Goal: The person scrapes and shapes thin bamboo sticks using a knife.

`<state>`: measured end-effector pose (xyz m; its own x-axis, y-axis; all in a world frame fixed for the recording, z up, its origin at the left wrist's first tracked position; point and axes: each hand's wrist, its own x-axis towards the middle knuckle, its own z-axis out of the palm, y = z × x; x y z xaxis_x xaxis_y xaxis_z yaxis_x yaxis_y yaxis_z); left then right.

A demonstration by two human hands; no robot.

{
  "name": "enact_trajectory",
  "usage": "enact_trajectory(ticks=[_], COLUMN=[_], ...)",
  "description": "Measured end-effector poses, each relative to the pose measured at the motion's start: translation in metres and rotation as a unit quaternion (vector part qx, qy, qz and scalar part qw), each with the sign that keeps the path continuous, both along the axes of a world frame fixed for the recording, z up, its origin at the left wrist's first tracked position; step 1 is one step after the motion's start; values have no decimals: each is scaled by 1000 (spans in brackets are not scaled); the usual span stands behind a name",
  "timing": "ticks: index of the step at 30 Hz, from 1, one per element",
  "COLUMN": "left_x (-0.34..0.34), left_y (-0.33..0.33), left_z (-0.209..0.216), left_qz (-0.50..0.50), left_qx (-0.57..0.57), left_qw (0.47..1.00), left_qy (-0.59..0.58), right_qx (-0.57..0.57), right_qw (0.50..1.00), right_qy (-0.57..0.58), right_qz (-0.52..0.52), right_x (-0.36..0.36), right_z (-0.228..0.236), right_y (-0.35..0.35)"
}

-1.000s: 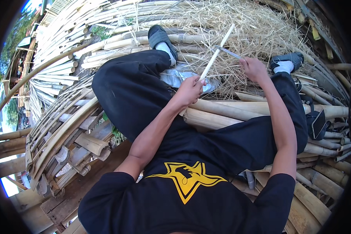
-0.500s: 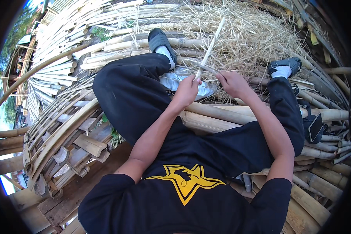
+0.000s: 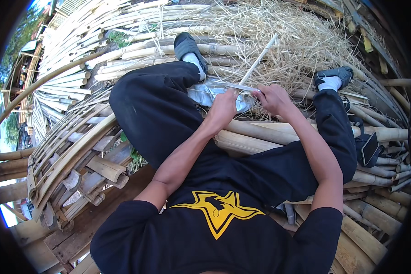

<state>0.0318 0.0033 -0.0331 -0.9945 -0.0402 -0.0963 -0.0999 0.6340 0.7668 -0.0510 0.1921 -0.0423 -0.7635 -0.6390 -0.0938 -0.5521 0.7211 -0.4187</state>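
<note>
Head view: left hand [image 3: 223, 108] pinches a pale strip [image 3: 260, 58] in its fingers, right hand [image 3: 274, 100] clasps a knife [image 3: 245, 87] crossing it; shavings [image 3: 301, 48] lie heaped, paring seemingly unfinished from here.

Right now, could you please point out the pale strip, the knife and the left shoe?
Pale strip [image 3: 260, 58], head view: middle of its length.
Knife [image 3: 244, 87], head view: on its blade.
Left shoe [image 3: 186, 47], head view: on its upper.

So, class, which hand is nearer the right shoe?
Right: the right hand is left of the right shoe, lower in view; the left hand is farther left.
</note>
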Motion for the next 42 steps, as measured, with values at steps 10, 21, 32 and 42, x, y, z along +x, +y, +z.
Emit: enact_trajectory(ticks=[10,21,32,42], left_x=[11,3,-2,-1], left_y=[-9,-12,-20,-18], left_z=[5,-2,34,31], left_qz=[-44,28,29,-2], left_qx=[19,112,543,577], left_qw=[999,993,801,763], left_qy=[5,-32,-252,-290], right_qx=[70,-151,-73,-54], right_qw=[982,967,995,998], right_qy=[82,-92,-63,2], right_qz=[-153,-183,-14,-6], right_x=[-58,-45,2,-1], right_z=[-16,-26,31,23], right_y=[81,29,1,5])
